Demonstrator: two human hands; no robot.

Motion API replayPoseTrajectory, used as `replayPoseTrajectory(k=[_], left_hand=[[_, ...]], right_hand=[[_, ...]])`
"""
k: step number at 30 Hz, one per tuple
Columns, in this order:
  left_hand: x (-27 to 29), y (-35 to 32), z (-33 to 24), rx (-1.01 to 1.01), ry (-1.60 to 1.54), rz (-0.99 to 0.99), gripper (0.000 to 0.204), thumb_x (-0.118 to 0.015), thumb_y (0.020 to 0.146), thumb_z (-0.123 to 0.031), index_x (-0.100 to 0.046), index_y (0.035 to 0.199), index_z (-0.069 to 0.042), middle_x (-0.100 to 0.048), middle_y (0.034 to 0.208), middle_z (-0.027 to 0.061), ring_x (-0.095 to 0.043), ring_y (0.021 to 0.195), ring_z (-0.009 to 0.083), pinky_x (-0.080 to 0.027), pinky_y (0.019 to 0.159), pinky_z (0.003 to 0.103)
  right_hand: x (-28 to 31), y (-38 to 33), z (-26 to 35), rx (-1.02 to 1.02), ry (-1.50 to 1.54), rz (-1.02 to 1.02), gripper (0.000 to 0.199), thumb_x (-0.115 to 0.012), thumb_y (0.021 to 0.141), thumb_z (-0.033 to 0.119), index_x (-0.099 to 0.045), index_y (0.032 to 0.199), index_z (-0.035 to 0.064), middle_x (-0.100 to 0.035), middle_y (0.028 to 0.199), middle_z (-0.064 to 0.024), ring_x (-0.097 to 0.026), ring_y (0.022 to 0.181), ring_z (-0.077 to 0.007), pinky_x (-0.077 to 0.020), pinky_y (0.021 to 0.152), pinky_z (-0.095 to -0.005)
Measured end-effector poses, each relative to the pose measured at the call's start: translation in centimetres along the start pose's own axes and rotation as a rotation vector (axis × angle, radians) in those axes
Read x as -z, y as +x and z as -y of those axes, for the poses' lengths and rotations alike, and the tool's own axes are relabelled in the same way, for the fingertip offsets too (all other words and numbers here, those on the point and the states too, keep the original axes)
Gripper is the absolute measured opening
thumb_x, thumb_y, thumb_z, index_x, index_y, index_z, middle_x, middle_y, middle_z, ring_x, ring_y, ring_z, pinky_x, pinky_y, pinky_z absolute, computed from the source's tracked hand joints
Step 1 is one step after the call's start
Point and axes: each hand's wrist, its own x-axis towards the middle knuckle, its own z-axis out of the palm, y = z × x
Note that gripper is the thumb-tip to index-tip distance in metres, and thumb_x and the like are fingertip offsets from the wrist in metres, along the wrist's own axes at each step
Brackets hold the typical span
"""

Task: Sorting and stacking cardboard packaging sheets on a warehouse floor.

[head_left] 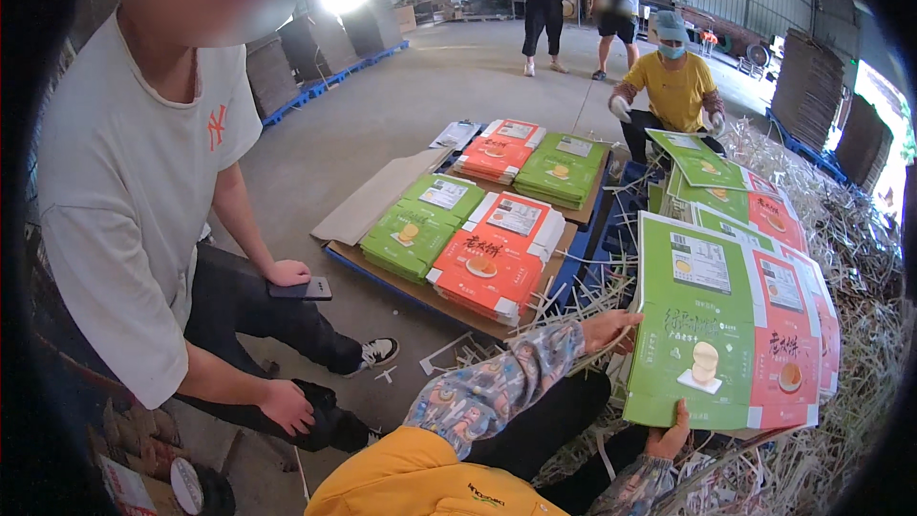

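A large printed cardboard sheet (659,339), green on its left part and red on its right, is tilted up in front of me. My left hand (609,331) is closed on its left edge, with the fingertips partly behind it. At the bottom edge, my right hand (669,436) grips the same sheet, thumb on the printed face and the other fingers mostly hidden. More green and red printed sheets (764,215) lie behind it in a loose stack. On a cardboard-covered pallet (525,320) to the left stand flat stacks of green cartons (390,258) and red cartons (482,277).
Paper strip scraps (860,306) heap up on the right. A person in white (124,182) sits close on the left, holding a phone (301,289). Across from me crouches a gloved person in yellow (676,91); two people stand farther back. Brown board stacks (807,86) rise beyond.
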Motion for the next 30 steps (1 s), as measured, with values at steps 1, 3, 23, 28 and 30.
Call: replayPoseTrajectory(k=[1,3,23,28,30], left_hand=[[0.0,1.0,0.7,-0.079,-0.006,-0.072,0.037,-0.055,0.079,-0.024,-0.039,0.104,0.000,-0.055,0.079,0.0066,-0.056,0.057,0.0140,-0.047,0.047,0.027],[-0.6,1.1,0.9,-0.180,-0.059,-0.150,0.034,-0.053,0.083,-0.028,-0.041,0.101,-0.002,-0.055,0.083,0.0071,-0.059,0.062,0.0156,-0.049,0.048,0.029],[-0.1,1.2,-2.0,-0.444,0.616,-0.187,0.027,-0.044,0.087,-0.027,-0.048,0.077,-0.003,-0.043,0.054,0.0004,-0.040,0.042,0.0086,-0.032,0.040,0.024],[0.8,0.7,-2.9,-0.230,0.558,-0.050,0.023,-0.045,0.086,-0.025,-0.049,0.081,-0.003,-0.050,0.059,0.0028,-0.045,0.044,0.0086,-0.036,0.039,0.023],[0.2,0.7,-2.1,-0.253,0.486,-0.087,0.021,-0.046,0.084,-0.024,-0.050,0.083,-0.003,-0.053,0.063,0.0043,-0.049,0.046,0.0098,-0.041,0.042,0.022]], right_hand=[[0.3,0.2,-0.2,0.002,0.004,0.002,0.030,-0.056,0.079,0.021,-0.050,0.102,0.0022,-0.056,0.092,-0.0057,-0.056,0.081,-0.0182,-0.0488,0.068,-0.0319],[0.5,0.4,-0.4,0.081,-0.036,0.008,0.031,-0.056,0.079,0.022,-0.051,0.101,0.0022,-0.055,0.092,-0.0061,-0.056,0.080,-0.0181,-0.0488,0.067,-0.0321],[0.7,0.3,0.0,0.007,-0.012,0.000,0.034,-0.056,0.079,0.023,-0.050,0.101,-0.0019,-0.056,0.093,-0.0095,-0.056,0.083,-0.0206,-0.0476,0.071,-0.0321],[0.4,0.0,0.2,0.016,-0.017,-0.021,0.033,-0.054,0.081,0.026,-0.050,0.101,0.0004,-0.056,0.093,-0.0087,-0.056,0.083,-0.0205,-0.0467,0.072,-0.0332],[0.8,0.3,0.2,0.021,-0.005,-0.010,0.033,-0.054,0.080,0.026,-0.050,0.101,0.0004,-0.056,0.093,-0.0087,-0.056,0.083,-0.0207,-0.0467,0.072,-0.0333]])
